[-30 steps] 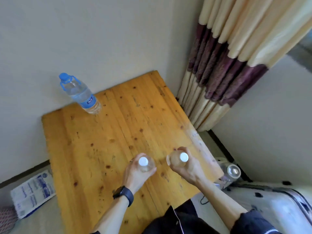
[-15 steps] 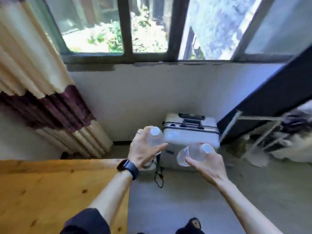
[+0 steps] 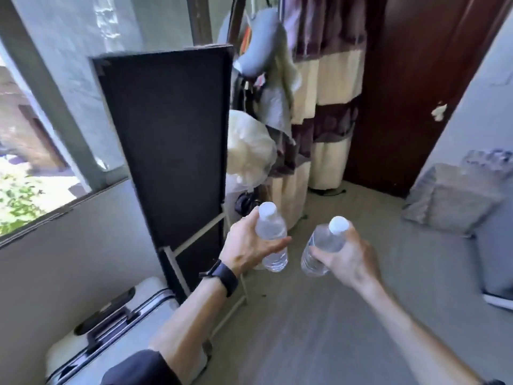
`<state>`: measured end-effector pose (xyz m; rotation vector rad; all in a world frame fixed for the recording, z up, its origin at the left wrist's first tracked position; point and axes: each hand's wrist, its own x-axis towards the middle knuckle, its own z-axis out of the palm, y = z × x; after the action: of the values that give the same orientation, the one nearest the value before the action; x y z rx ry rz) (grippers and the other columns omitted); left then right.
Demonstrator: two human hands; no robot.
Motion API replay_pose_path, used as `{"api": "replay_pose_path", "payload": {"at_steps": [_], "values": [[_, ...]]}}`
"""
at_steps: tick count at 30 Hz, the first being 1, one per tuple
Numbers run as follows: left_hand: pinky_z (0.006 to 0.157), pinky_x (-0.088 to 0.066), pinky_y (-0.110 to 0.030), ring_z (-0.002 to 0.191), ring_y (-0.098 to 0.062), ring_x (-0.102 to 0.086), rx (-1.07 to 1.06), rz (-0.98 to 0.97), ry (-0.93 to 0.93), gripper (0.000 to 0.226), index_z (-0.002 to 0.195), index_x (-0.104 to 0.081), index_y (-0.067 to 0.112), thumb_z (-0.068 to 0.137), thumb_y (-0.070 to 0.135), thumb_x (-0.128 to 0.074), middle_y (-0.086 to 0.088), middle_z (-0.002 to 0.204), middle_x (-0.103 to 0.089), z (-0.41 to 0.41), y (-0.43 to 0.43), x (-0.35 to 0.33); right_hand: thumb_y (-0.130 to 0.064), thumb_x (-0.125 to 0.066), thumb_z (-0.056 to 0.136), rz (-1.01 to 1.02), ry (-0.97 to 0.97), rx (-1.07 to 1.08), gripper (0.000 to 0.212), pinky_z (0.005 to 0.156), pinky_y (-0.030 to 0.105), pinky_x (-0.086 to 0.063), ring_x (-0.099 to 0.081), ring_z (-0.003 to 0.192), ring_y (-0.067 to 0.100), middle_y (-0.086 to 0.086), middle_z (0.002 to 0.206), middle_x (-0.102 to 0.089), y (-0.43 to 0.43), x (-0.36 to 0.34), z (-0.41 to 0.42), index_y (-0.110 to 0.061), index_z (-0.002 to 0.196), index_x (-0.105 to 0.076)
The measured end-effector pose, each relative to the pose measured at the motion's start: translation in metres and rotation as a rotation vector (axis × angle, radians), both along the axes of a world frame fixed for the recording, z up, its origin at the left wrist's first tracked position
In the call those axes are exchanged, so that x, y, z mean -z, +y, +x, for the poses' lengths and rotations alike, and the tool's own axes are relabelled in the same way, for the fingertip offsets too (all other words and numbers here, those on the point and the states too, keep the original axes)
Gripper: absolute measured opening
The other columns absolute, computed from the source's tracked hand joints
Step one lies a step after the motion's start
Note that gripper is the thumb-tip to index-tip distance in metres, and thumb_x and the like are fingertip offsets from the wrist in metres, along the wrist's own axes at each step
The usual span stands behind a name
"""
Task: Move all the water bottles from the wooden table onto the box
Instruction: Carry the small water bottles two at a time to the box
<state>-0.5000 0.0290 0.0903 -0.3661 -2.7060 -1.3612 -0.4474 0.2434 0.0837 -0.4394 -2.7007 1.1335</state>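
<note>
Two clear water bottles with white caps are held in the air above the grey floor, one in each of the hands. The left bottle is gripped by the left hand, whose thumb and fingers are curled round its middle; it is carried nearly upright, cap uppermost. The right bottle is gripped by the right hand, the fingers wrapped round its upper body just below the cap, and it is tilted with its base toward the lower left. The bottles are kept near each other but apart. A dark watch is worn on the left wrist. A pale suitcase is seen under the left forearm, just beside a tall black panel below a window. A cream and purple curtain is hung beyond, beside a dark red door, and a grey cushion is seen at the right, blurred.
</note>
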Motion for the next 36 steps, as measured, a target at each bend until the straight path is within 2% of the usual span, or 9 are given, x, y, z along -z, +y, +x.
{"api": "replay_pose_path", "payload": {"at_steps": [4,9,12,19,21,23,25,30,36], "values": [[0.061,-0.041,-0.005,0.078,0.009,-0.061,0.162,-0.014,0.014,0.051,0.098,-0.054,0.037,0.063,0.06,-0.084,0.018,0.083,-0.067,-0.051,0.095,-0.013,-0.057,-0.08,0.067,0.031,0.035,0.157,0.062,0.075,0.032,-0.05,-0.064,0.091,0.029,-0.005,0.091,-0.064,0.086,-0.017,-0.021,-0.032,0.115,-0.049],[0.068,-0.052,-0.019,0.076,0.006,-0.064,0.309,-0.055,0.012,0.053,0.099,-0.056,0.036,0.063,0.064,-0.082,0.016,0.08,-0.069,-0.105,0.208,-0.029,-0.058,-0.079,0.064,0.036,0.095,0.334,0.053,0.074,0.035,-0.053,-0.064,0.085,0.027,-0.009,0.084,-0.065,0.186,-0.036,-0.031,-0.034,0.1,-0.049],[0.064,-0.048,-0.01,0.071,0.009,-0.064,0.405,-0.069,-0.006,0.052,0.1,-0.056,0.035,0.064,0.063,-0.082,0.016,0.077,-0.069,-0.136,0.274,-0.037,-0.057,-0.08,0.066,0.04,0.134,0.442,0.049,0.07,0.033,-0.048,-0.058,0.079,0.024,-0.017,0.07,-0.06,0.239,-0.046,-0.039,-0.038,0.098,-0.047],[0.074,-0.054,-0.024,0.075,0.002,-0.065,0.552,-0.094,0.02,0.053,0.101,-0.053,0.037,0.065,0.067,-0.079,0.013,0.084,-0.068,-0.22,0.424,-0.048,-0.056,-0.078,0.073,0.125,0.12,0.58,0.045,0.065,0.031,-0.039,-0.052,0.064,0.009,-0.03,0.043,-0.049,0.365,-0.066,-0.092,-0.04,0.105,-0.05],[0.075,-0.054,-0.023,0.078,-0.001,-0.066,0.589,-0.102,0.035,0.054,0.101,-0.053,0.04,0.063,0.07,-0.077,0.014,0.087,-0.068,-0.253,0.464,-0.049,-0.06,-0.077,0.071,0.16,0.135,0.605,0.05,0.07,0.033,-0.046,-0.063,0.083,0.024,-0.027,0.048,-0.052,0.402,-0.068,-0.118,-0.036,0.107,-0.051],[0.078,-0.055,-0.027,0.081,-0.001,-0.065,0.62,-0.117,0.041,0.057,0.102,-0.053,0.04,0.061,0.073,-0.075,0.015,0.09,-0.068,-0.285,0.505,-0.052,-0.069,-0.073,0.067,0.182,0.12,0.64,0.056,0.075,0.036,-0.051,-0.065,0.098,0.032,-0.016,0.07,-0.064,0.439,-0.07,-0.144,-0.037,0.105,-0.048],[0.081,-0.056,-0.031,0.087,-0.004,-0.065,0.635,-0.111,0.052,0.06,0.103,-0.054,0.04,0.059,0.075,-0.074,0.016,0.092,-0.068,-0.316,0.544,-0.058,-0.073,-0.07,0.065,0.204,0.114,0.65,0.056,0.076,0.038,-0.053,-0.065,0.098,0.034,-0.004,0.085,-0.068,0.478,-0.073,-0.17,-0.037,0.1,-0.044],[0.081,-0.056,-0.033,0.086,-0.005,-0.065,0.675,-0.075,0.057,0.057,0.101,-0.055,0.04,0.059,0.071,-0.077,0.016,0.091,-0.068,-0.383,0.64,-0.066,-0.069,-0.071,0.068,0.215,0.103,0.72,0.056,0.071,0.037,-0.048,-0.062,0.098,0.034,-0.011,0.074,-0.056,0.56,-0.082,-0.221,-0.033,0.099,-0.043],[0.083,-0.055,-0.031,0.092,-0.008,-0.064,0.713,-0.094,0.05,0.062,0.109,-0.056,0.041,0.06,0.072,-0.077,0.017,0.094,-0.066,-0.449,0.741,-0.055,-0.074,-0.071,0.065,0.188,0.101,0.749,0.058,0.071,0.037,-0.05,-0.063,0.094,0.033,-0.002,0.086,-0.065,0.662,-0.065,-0.28,-0.042,0.104,-0.042]]}}
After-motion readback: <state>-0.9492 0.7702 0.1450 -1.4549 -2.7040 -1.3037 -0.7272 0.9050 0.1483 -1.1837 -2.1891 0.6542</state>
